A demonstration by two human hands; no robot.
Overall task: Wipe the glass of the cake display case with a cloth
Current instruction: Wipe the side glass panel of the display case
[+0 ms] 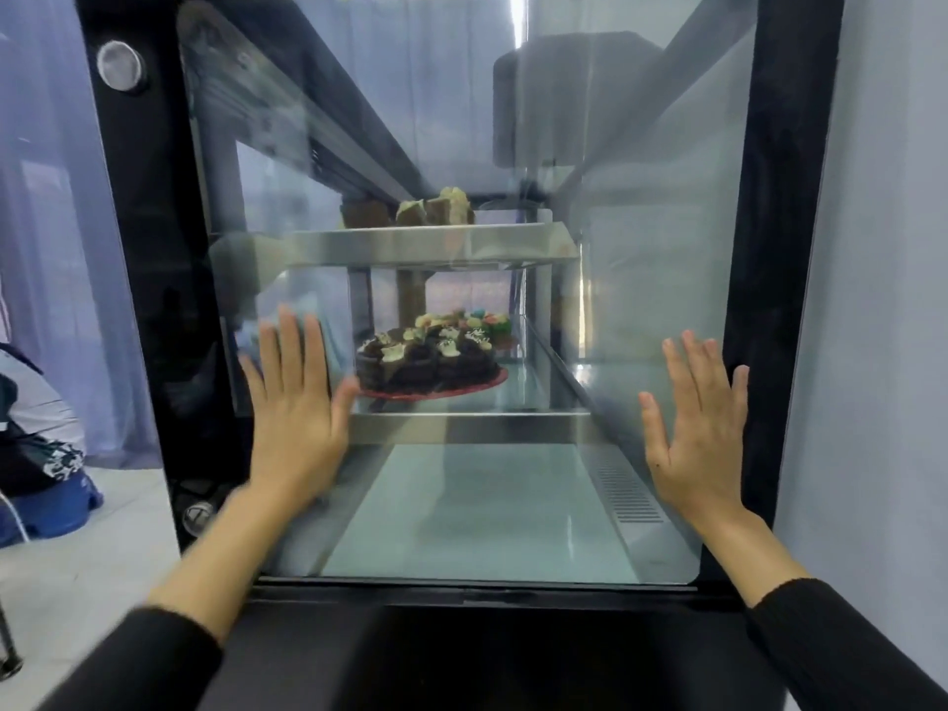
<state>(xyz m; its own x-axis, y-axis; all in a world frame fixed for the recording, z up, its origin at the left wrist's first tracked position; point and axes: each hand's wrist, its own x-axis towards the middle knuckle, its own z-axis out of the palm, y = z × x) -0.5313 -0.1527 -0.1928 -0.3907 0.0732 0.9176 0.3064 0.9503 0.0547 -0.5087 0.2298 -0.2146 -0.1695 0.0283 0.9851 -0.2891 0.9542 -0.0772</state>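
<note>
- Display case fills the head view, black frame, side glass pane facing the camera.
- Left hand: flat, fingers spread wide, pointing up, over the lower left part of the glass; slightly blurred. Holds nothing.
- Right hand: flat, fingers spread wide, pointing up, over the lower right part of the glass, just beside the black frame edge. Holds nothing.
- Can't tell if the palms actually touch the glass or sit just off it.
- Both arms in black sleeves, forearms bare.
- No cloth visible in either hand.
- Inside, upper metal shelf: brown cake pieces with pale topping.
- Lower shelf: chocolate cake on a red plate, between the two hands in view; colourful cupcakes behind it.
- Bottom floor of the case bare, vent grille on the right side.
- Round silver knob on the frame, upper left.
</note>
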